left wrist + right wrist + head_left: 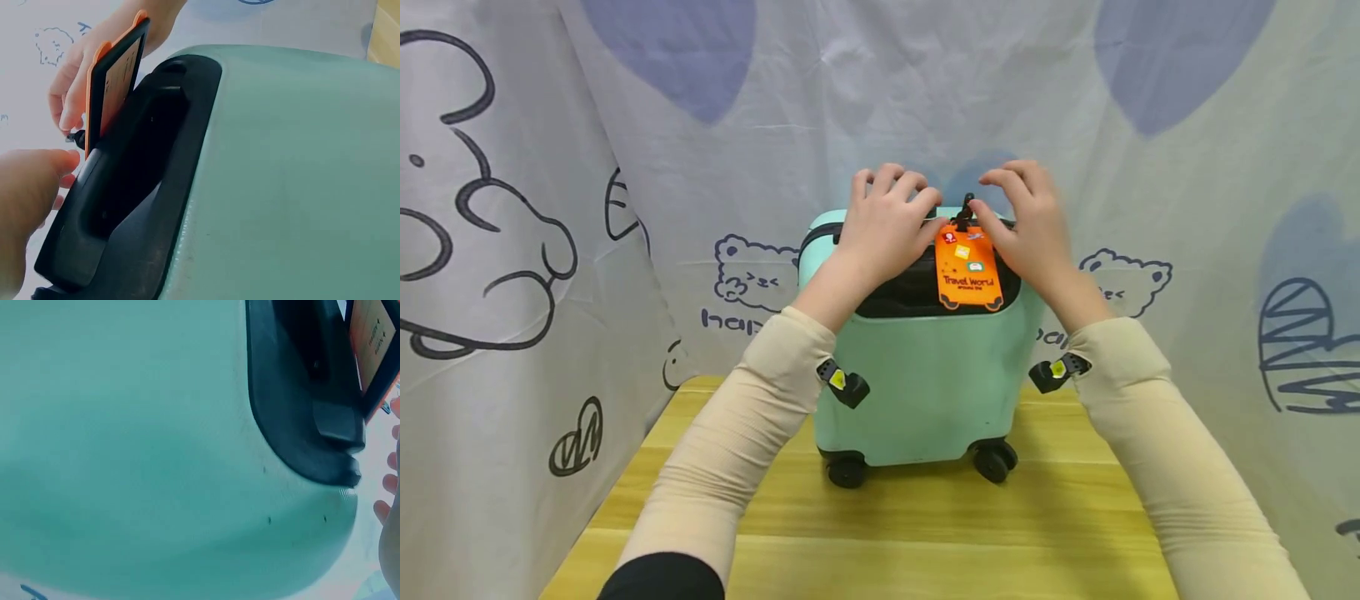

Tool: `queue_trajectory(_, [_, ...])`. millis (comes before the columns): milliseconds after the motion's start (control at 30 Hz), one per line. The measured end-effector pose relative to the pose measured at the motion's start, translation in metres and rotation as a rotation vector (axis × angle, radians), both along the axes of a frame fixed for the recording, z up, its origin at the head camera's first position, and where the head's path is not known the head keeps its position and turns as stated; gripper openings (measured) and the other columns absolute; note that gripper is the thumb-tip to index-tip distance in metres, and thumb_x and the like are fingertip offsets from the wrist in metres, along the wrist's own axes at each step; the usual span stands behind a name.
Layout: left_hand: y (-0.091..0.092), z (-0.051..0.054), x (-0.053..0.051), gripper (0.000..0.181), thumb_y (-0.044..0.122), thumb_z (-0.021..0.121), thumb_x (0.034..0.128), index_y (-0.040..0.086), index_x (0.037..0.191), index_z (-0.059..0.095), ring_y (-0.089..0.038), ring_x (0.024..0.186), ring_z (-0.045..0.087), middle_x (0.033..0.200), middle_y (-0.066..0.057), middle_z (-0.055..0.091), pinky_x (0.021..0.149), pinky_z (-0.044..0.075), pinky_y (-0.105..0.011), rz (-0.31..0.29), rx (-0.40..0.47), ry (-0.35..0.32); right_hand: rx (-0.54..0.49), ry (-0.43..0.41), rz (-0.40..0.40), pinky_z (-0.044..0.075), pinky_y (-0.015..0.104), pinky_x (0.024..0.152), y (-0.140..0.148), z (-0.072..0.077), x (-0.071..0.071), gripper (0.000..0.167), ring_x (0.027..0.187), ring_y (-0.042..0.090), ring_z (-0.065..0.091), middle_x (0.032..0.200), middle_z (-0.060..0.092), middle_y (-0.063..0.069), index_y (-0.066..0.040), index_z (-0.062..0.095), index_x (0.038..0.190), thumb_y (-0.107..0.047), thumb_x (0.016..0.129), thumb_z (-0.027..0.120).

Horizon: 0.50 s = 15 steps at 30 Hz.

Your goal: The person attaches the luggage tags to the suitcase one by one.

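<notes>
A mint-green suitcase (925, 383) stands upright on its wheels, with a black recessed handle panel (895, 296) at the top. An orange luggage tag (968, 267) printed "Travel World" hangs over this panel from a black strap (964, 212). My left hand (887, 217) hovers over the handle with bent, relaxed fingers, its thumb beside the tag's upper left corner. At the strap's other side is my right hand (1033, 225), thumb close to the strap and apart from the curved forefinger; whether it touches is unclear. In the left wrist view the tag's black-framed back (119, 81) shows.
The suitcase's black wheels (992, 460) rest on a yellow wood-grain table (880, 533). A pale cloth (880, 83) with hearts and cartoon bears hangs behind it, and more cloth covers the left side. Each wrist wears a small black camera (850, 387).
</notes>
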<state>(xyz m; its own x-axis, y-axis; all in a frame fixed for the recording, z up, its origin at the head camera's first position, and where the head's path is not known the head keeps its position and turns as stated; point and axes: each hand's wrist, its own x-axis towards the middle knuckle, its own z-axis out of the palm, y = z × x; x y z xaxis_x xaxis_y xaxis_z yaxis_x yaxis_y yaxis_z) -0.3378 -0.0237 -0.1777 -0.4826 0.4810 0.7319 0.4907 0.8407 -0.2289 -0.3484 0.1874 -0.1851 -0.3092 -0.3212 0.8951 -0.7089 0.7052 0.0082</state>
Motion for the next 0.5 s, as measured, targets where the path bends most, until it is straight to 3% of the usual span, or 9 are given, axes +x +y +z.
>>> queue_trajectory(233, [-0.007,-0.007,0.015,0.033,0.046,0.049,0.0999,0.023,0.117,0.066,-0.025,0.124,0.045,0.127,0.0,0.06,0.102,0.031,-0.048,0.015,0.014,0.089,0.103,0.036,-0.133,0.036,0.054,0.101,0.015,-0.006,0.013,0.037,0.117,0.04,0.047,0.123,0.053,0.024,-0.001,0.06,0.121,-0.029,0.096,0.06])
queue_trajectory(500, [-0.021,-0.022,0.03,0.036,0.047,0.052,0.0984,0.021,0.119,0.065,-0.026,0.122,0.046,0.126,-0.002,0.061,0.101,0.03,-0.048,-0.019,0.036,0.151,0.135,0.057,-0.205,0.036,0.056,0.098,0.035,-0.018,0.03,0.044,0.118,0.043,0.046,0.125,0.052,0.025,-0.005,0.057,0.127,-0.031,0.091,0.065])
